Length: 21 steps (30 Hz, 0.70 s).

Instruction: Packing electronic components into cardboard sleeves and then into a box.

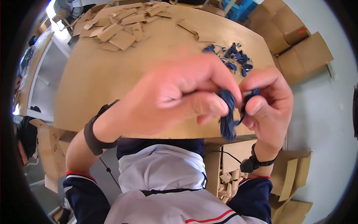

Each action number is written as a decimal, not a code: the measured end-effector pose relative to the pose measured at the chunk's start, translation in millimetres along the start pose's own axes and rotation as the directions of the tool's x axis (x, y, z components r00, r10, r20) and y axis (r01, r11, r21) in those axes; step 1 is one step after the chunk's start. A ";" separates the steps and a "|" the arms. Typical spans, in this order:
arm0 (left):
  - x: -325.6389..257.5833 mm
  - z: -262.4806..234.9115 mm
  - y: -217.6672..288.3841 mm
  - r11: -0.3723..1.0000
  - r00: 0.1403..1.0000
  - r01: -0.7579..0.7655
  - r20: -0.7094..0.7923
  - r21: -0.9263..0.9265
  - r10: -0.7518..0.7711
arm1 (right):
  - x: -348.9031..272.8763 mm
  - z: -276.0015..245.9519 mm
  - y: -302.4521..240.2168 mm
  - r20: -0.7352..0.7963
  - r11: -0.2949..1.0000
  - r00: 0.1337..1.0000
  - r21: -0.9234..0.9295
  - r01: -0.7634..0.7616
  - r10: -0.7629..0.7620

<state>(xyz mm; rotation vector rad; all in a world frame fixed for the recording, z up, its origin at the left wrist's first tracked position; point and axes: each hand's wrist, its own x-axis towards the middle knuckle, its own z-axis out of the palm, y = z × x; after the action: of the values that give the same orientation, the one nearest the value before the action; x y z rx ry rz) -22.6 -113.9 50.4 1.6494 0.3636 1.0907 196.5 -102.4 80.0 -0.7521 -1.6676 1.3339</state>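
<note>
The person wears a white top with a red stripe and navy sleeves (pixel 80 198) cuffed in red and white. A black wristband (pixel 93 136) circles the left wrist, and a black strap with a small device (pixel 250 163) circles the right.

The middle of the cardboard-covered table (pixel 112 74) lies bare, giving open passage between the person's body and the far edge. At the far left, a spread of cardboard pieces (pixel 119 26) blocks that corner. At the far right, a heap of small dark blue tassels (pixel 235 58) takes up the surface just beyond the hands. Right of the table, stacked cardboard boxes (pixel 294 41) crowd the floor.
</note>
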 end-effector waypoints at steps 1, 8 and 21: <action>0.2 2.1 0.3 0.999 0.998 0.042 0.039 -0.029 -0.041 | -1.0 3.2 5.2 0.029 0.989 0.995 0.118 0.088 -0.093; -3.4 16.2 -15.1 0.983 0.981 0.007 -0.190 -0.185 -0.043 | -13.4 25.2 19.1 0.084 0.946 0.994 0.323 0.036 -0.067; -17.3 20.7 -22.2 0.605 0.977 0.132 -0.205 0.785 0.054 | -7.1 14.9 38.6 -0.127 0.586 0.803 -0.750 0.306 -0.582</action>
<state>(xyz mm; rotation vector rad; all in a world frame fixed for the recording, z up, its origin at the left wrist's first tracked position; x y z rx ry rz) -9.1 -130.1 22.5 2.2899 1.1699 1.1412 184.5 -105.6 39.9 -0.8410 -1.8763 0.1211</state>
